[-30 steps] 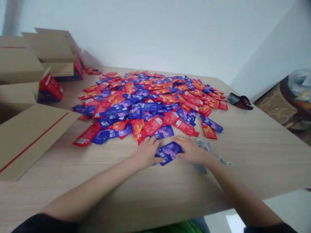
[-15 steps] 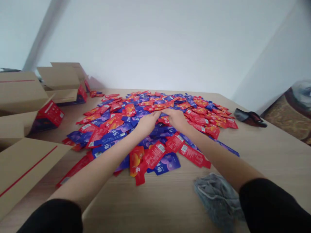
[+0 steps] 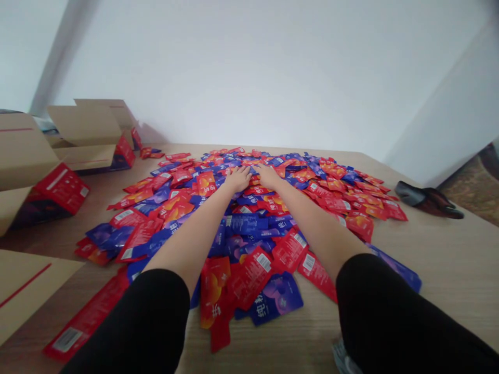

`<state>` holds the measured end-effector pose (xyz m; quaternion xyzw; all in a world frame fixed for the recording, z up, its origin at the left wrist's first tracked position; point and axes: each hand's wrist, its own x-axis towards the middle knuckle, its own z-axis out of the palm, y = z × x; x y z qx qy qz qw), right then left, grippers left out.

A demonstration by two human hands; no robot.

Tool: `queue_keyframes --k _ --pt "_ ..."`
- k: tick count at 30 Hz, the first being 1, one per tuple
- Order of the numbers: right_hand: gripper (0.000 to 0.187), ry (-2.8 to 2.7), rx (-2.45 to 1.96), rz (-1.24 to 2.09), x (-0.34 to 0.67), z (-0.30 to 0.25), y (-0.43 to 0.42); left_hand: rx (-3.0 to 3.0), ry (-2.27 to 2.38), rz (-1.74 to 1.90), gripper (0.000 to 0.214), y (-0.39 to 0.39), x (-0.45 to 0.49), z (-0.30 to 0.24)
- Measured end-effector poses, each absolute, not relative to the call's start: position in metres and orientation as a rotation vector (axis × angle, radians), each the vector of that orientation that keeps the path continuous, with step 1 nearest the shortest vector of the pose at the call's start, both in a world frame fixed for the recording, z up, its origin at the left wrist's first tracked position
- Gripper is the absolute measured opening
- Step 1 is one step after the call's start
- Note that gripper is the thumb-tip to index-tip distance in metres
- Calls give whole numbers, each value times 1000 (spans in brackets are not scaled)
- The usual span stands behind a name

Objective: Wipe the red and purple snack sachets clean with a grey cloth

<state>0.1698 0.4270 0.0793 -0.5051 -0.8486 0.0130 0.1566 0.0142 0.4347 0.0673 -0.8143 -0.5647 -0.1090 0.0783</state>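
Observation:
A wide heap of red and blue sachets [image 3: 247, 223] with pictured fruit and white print spreads over the table. Both my arms stretch far into it. On top of the heap, toward its back, my left hand [image 3: 238, 179] rests palm down with its fingers spread. Close by on the right, my right hand [image 3: 267, 176] also lies on the sachets, fingers extended forward. A small gap separates the two hands. Neither hand has a sachet gripped that I can see; what lies under the palms is hidden.
Open cardboard boxes [image 3: 83, 124] with red and purple sides line the left. A dark, shiny object [image 3: 429, 200] lies on the right of the wooden table [image 3: 452, 259]. Grey cloth [image 3: 343, 358] shows partly beneath my right sleeve. A white wall [image 3: 249, 78] stands behind.
My hands, earlier close together with fingers bent inward, have reached farther over the heap and flattened out. The view has moved forward, and my right sleeve now covers most of the grey cloth.

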Motion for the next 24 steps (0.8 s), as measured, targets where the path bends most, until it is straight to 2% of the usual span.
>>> queue_keyframes --k 4,8,14,16,18,20,21,24 --pt "61 -2344 -1431 10 182 95 393 -2496 -1639 -318 45 413 11 78" --pt "42 -2500 -1162 180 211 106 321 -2565 -1538 -353 47 354 12 92" --pt "18 -2793 -1007 448 243 70 192 -2939 -1150 -151 23 226 22 70" --pt "26 -2836 -1015 345 243 46 162 -3059 -904 -98 23 190 24 54" --pt "37 -2848 -1046 108 240 24 142 -3014 -847 -111 40 163 25 39" --pt "30 -2881 -1038 -117 236 10 133 -2914 -934 -134 58 146 26 28" --pt "24 -2902 -1031 -194 235 7 131 -2882 -973 -127 60 140 27 25" --pt "21 -2912 -1073 -293 234 15 127 -2855 -1011 -69 37 130 27 31"
